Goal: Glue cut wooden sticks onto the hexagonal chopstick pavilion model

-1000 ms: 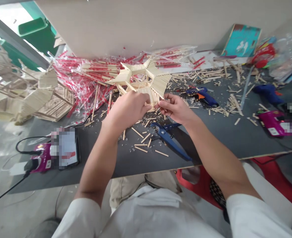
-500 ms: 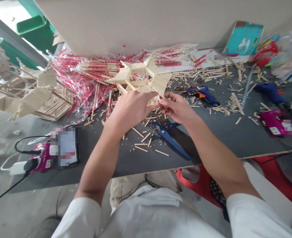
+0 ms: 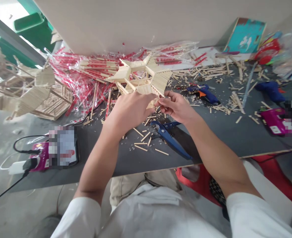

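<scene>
A star-shaped model built of thin wooden sticks stands on the dark table in front of me, its centre framed as an open ring. My left hand curls over the model's near edge and hides part of it; its fingers seem to grip there. Close by, my right hand has thumb and fingers pinched together at the near right corner. Whatever is between those fingertips is too small to make out. Below the hands lie blue-handled cutters and several short cut sticks.
Red-striped plastic packs of sticks pile up at the back left, beside a larger stick structure. Blue glue guns lie to the right among stick scraps. A phone and a purple power strip sit front left.
My left thumb has drawn back a little from the right fingertips. The right hand stays pinched at the same corner, and the model has hardly moved.
</scene>
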`<move>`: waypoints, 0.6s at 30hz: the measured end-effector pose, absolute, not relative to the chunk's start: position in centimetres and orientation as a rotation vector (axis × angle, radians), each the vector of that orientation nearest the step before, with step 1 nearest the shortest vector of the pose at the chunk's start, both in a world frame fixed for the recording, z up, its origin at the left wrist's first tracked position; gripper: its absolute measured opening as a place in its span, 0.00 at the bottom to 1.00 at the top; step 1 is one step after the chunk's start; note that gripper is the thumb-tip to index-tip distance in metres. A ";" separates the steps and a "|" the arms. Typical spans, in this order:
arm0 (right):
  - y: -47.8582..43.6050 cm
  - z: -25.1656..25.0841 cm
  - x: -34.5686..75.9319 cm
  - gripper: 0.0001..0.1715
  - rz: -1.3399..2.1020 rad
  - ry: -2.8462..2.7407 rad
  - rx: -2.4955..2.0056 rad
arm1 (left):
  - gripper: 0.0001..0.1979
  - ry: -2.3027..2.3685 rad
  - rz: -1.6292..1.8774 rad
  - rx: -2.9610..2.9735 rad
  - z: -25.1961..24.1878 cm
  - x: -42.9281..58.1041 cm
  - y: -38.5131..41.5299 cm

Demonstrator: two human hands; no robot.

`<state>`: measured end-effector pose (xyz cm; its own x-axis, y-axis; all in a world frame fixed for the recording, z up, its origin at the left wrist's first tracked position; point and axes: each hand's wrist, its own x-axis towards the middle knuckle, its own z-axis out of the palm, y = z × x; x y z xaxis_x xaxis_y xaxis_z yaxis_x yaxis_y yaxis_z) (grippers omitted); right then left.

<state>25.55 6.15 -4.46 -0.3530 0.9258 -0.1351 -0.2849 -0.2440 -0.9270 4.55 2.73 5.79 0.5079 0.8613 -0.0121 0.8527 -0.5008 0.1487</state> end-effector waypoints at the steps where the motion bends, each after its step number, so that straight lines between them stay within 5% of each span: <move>1: 6.2 -4.5 25.6 0.33 1.740 -1.086 -0.918 | 0.23 1.490 0.099 2.609 5.7 4.5 2.8; 18: 6.3 -4.6 26.1 0.30 1.759 -1.144 -0.909 | 0.25 1.516 0.048 2.620 5.8 4.6 2.5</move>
<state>26.07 6.28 -4.61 -0.3949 0.9096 -0.1294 -0.2504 -0.2421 -0.9374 4.60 2.53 5.84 0.4995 0.8658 -0.0299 0.8622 -0.4934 0.1143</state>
